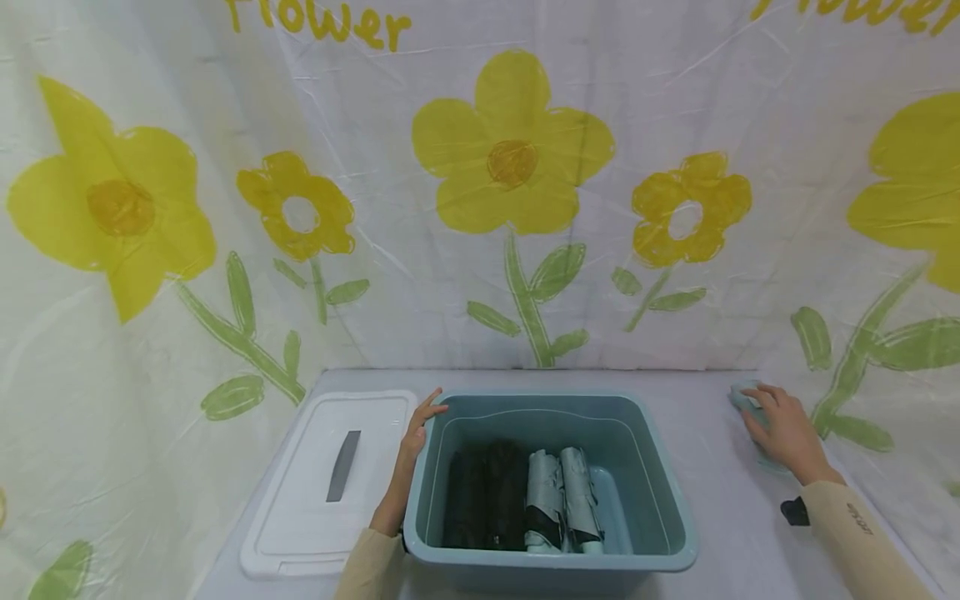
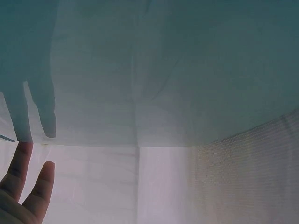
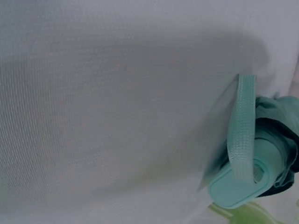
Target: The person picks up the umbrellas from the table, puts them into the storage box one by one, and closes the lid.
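Note:
On the right of the table, my right hand [image 1: 783, 429] grips a light teal folded umbrella [image 1: 742, 395], covering most of it. The right wrist view shows that umbrella's handle [image 3: 240, 186] with a looped strap [image 3: 243, 121]; the hand itself is out of that view. My left hand [image 1: 420, 429] rests along the left rim of a blue-green plastic storage bin [image 1: 671, 492], fingers extended. Two straight fingertips [image 2: 44, 184] show beside the bin's wall in the left wrist view. Inside the bin lie two black folded umbrellas [image 1: 506, 496] and two pale silvery ones [image 1: 577, 492], side by side.
A white lid [image 1: 292, 475] with a grey handle [image 1: 344, 467] lies flat left of the bin. Behind the table [image 1: 705, 442] hangs a white curtain [image 1: 390, 317] printed with yellow flowers. Inside the bin, bare floor [image 1: 613, 508] shows right of the umbrellas.

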Demonstrator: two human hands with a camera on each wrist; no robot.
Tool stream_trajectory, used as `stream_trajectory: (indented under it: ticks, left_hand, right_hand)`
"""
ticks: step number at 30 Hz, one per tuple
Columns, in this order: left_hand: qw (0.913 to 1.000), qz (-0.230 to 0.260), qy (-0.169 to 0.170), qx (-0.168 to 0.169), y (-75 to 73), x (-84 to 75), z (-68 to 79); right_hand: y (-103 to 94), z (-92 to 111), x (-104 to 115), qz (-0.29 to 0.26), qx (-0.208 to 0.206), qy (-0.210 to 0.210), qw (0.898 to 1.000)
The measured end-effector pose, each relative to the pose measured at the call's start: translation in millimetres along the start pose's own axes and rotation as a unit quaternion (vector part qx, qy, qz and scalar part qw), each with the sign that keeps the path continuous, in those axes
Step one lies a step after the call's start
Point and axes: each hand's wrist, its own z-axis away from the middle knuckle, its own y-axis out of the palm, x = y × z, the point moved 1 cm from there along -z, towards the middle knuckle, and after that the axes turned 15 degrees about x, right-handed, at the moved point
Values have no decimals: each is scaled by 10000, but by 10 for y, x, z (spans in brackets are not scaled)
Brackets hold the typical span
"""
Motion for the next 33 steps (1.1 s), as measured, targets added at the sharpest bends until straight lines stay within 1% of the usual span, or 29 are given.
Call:
stream_trajectory:
  ticks: [3,6,9,11,14,18,23,26,32,33]
  left_hand:
    - [10000,48,10,21,-5,-80,-56]
    - [10000,72,42,31,-11,-159,-111]
    - [9999,99,98,41,-17,-190,-153]
    - [9998,97,142,56,-23,-168,-167]
    - [9997,136,153,94,-30,-98,-150]
    - [9996,210,116,128,-30,24,-68]
    - [9996,223,105,117,-28,148,12]
    - [9996,210,122,158,-29,151,10]
    - [9996,174,127,160,-32,71,-6]
    - [9997,163,134,139,-35,0,-44]
  right_hand:
    - [31,37,-41,-149,294,273,9991]
    - [61,55,-80,-291,647,577,9958]
    - [85,65,-117,-337,898,756,9925]
    - [94,70,-137,-314,969,799,9916]
    - [97,71,-167,-309,1016,798,9911]
    - [108,51,-215,-319,1151,830,9894]
    - [128,18,-274,-363,1503,993,9830]
    - [129,3,-293,-345,1598,1081,9806]
    - [131,-61,-283,-357,1645,1208,9783]
    - [131,-72,-273,-352,1634,1227,9783]
